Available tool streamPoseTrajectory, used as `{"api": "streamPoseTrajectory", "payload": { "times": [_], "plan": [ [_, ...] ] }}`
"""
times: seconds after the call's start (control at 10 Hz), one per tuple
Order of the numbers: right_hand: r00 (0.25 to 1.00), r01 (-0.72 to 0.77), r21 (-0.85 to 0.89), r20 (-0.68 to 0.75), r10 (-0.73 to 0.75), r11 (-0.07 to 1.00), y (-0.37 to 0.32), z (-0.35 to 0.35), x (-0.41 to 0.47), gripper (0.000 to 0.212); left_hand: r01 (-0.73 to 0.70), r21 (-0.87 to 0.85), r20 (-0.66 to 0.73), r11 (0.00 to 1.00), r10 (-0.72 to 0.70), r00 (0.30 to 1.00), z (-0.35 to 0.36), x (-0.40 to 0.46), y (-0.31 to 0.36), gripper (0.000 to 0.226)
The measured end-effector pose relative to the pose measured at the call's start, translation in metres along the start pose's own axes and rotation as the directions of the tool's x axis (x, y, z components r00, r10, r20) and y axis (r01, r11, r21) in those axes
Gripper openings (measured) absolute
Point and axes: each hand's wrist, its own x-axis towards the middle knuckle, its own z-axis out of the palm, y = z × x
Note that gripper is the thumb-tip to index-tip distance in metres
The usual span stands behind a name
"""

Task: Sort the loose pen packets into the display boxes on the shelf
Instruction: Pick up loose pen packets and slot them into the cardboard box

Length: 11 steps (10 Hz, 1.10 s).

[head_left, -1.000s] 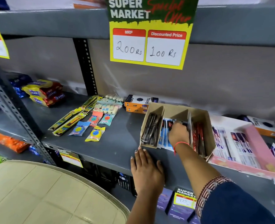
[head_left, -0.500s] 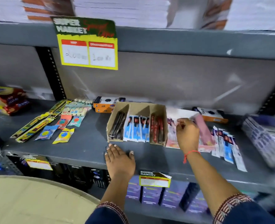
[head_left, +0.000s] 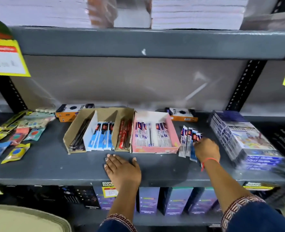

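Observation:
On the grey shelf (head_left: 46, 166) stands a brown cardboard display box (head_left: 72, 129) with three compartments: dark pens on the left, blue packets in the middle, red ones on the right. To its right, a pink display box (head_left: 172, 126) holds white and purple pen packets. Several loose pen packets (head_left: 185, 139) lie fanned out just right of the pink box. My right hand (head_left: 207, 150) is on their right edge, fingertips curled onto the top packets; whether it grips one is not visible. Palm down and fingers spread, my left hand (head_left: 122, 170) rests flat on the shelf's front.
Wrapped stacks of boxes (head_left: 243, 138) fill the shelf's right end. Small sachets and long yellow packets (head_left: 16, 136) lie at the left. Orange and black cartons (head_left: 182, 114) stand behind the display boxes. Yellow price tags (head_left: 6, 59) hang from the upper shelf. Purple boxes (head_left: 176, 200) sit below.
My right hand moved from the cardboard box's middle compartment, past the pink box, to the loose packets on the right. The view swung right. My left hand stayed flat on the shelf.

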Motion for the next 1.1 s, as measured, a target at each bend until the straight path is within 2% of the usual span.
{"api": "streamPoseTrajectory", "payload": {
  "times": [0.1, 0.3, 0.4, 0.6, 0.9, 1.1],
  "plan": [
    [0.993, -0.047, -0.023, 0.11, 0.049, 0.999, 0.005, 0.003, 0.009, 0.031, 0.021, 0.024, -0.049, 0.999, -0.02, 0.999, 0.005, 0.001, 0.0, 0.078],
    [0.985, -0.058, 0.017, 0.165, 0.054, 0.998, -0.004, 0.005, 0.021, 0.031, 0.021, 0.035, -0.099, 0.999, -0.018, 0.995, 0.008, 0.001, 0.0, 0.077],
    [0.985, -0.027, 0.02, 0.171, 0.023, 0.999, -0.004, 0.006, 0.027, 0.033, 0.024, 0.049, -0.117, 0.999, -0.018, 0.993, 0.008, 0.0, 0.0, 0.077],
    [0.985, 0.043, 0.046, 0.163, -0.05, 0.998, 0.0, 0.006, 0.028, 0.025, 0.024, 0.047, -0.127, 0.999, -0.018, 0.992, 0.008, -0.001, 0.0, 0.077],
    [0.968, -0.044, 0.02, 0.249, 0.038, 0.999, -0.01, 0.003, 0.029, 0.031, 0.03, 0.039, -0.113, 0.999, -0.025, 0.993, 0.007, 0.0, 0.0, 0.077],
    [0.961, -0.034, 0.01, 0.273, 0.03, 0.999, -0.013, 0.003, 0.03, 0.031, 0.029, 0.044, -0.113, 0.999, -0.024, 0.993, 0.005, -0.001, 0.001, 0.078]
  ]
}}
